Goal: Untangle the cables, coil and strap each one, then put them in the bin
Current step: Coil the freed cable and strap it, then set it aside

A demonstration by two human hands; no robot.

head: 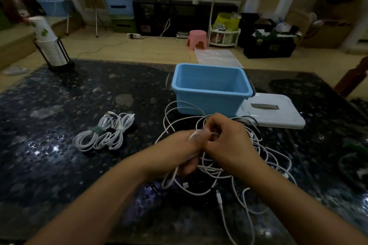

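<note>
- Two bare hands meet in the middle, close above a dark, speckled table (59, 105).
- The left hand (180, 151) has its fingers curled around some white cable. Its thumb pinches a strand near the top.
- The right hand (227, 141) is curled too, and its fingers pinch the same white strands. The two hands touch each other.
- Under and around the hands lies a messy pile of white cables (229, 171). The loops spread out to the right and down toward the near edge of the table.
- One cable end with a plug (186, 185) lies on the table just below the left hand.
- To the left, well apart from the pile, sit coiled cables (103, 135). They are neat white loops, and a dark green strap (97, 129) wraps one of them.
- The blue bin (211, 89) stands on the table just behind the hands. It is open on top, and nothing shows inside it.
- A white lid (278, 113) lies flat on the table, touching the bin on its right side.
- A stack of paper cups (47, 43) stands in a black holder at the far left corner of the table.
- A pink stool (197, 39) stands on the floor behind the table.
</note>
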